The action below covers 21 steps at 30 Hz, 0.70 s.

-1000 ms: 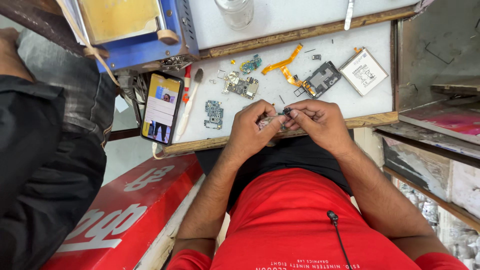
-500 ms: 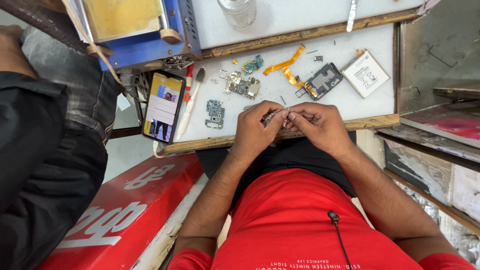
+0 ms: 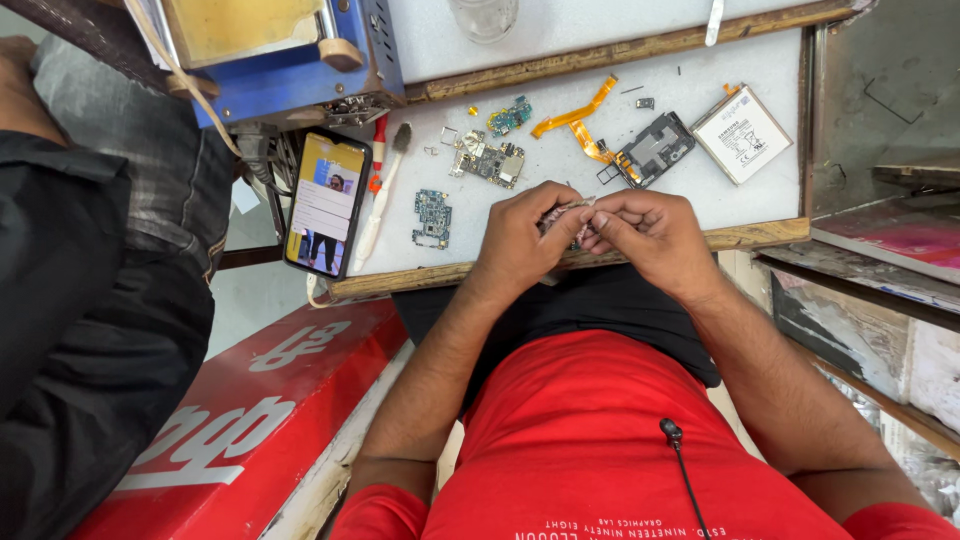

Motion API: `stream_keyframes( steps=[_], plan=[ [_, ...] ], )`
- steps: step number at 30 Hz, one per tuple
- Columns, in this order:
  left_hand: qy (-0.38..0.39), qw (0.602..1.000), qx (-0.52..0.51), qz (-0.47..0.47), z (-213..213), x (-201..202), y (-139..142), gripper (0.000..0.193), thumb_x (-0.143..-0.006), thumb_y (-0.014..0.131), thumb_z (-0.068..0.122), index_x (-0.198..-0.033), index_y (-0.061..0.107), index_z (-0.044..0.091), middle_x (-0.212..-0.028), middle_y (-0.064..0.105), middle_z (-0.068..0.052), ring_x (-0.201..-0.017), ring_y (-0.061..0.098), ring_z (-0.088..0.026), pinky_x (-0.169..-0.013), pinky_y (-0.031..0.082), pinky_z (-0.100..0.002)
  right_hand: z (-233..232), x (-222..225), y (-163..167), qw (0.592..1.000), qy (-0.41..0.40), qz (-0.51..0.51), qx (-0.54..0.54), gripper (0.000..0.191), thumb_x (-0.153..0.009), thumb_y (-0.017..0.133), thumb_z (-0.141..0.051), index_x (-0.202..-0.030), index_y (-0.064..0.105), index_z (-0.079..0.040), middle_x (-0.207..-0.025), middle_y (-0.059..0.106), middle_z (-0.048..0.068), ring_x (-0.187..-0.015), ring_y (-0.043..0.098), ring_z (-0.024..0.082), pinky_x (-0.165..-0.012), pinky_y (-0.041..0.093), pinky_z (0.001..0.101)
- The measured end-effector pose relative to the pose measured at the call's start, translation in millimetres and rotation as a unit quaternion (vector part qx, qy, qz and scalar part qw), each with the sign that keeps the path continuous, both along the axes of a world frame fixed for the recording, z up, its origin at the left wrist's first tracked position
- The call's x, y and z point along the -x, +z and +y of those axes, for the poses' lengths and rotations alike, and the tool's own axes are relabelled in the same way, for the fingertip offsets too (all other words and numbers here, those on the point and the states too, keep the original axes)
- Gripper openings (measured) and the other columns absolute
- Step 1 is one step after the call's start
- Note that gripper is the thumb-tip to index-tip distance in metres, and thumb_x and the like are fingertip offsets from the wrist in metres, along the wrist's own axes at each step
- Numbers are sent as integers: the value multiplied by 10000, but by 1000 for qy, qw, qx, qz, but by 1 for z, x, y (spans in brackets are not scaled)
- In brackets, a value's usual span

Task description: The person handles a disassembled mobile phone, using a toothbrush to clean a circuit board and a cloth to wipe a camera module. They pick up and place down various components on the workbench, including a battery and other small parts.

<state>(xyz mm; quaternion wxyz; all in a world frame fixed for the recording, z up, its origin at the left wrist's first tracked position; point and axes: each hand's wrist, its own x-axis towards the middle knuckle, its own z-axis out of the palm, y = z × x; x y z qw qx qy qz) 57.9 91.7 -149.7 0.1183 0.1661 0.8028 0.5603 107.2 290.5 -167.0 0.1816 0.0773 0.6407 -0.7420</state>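
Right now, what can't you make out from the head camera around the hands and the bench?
- Small part: pinched between left hand and right hand; fingers cover most of it, so its kind is unclear.
- Glass jar: cut off by the top edge.
- Blue machine: top cut off by the frame.
- Loose screws on the white benchtop: too small to tell apart.
- Neighbouring person's sleeve: the rest is out of frame.

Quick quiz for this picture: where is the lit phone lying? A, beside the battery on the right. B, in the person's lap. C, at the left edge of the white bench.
C: the phone lies at the left edge of the white bench, far from the battery.
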Motion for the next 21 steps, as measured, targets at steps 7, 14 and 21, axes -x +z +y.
stream_keyframes(
  steps=[7,14,21],
  plan=[
    [22,989,-83,-116,-21,3,-4,152,-976,705,130,-1092,675,37,-953,780,-74,-845,728,-95,-714,595,-248,2,0,-3,998,-39,-21,35,198,-1040,587,-46,-1183,671,63,-971,754,144,-857,755,171,-762,643,289],
    [21,976,-157,-152,-15,-12,1,90,-1035,707,111,-1074,666,41,-942,744,-71,-841,703,-113,-759,587,-260,-6,-2,-1,999,-46,17,-10,199,-1055,597,-52,-1188,679,72,-980,758,140,-864,740,149,-787,638,277],
    [53,997,-18,44,1,-10,11,169,-960,743,153,-1075,694,39,-966,740,-95,-865,752,-219,-773,588,-319,-8,-1,4,998,-38,42,-33,199,-1050,607,-57,-1191,679,64,-1012,756,120,-882,729,127,-796,638,265]
  ],
)
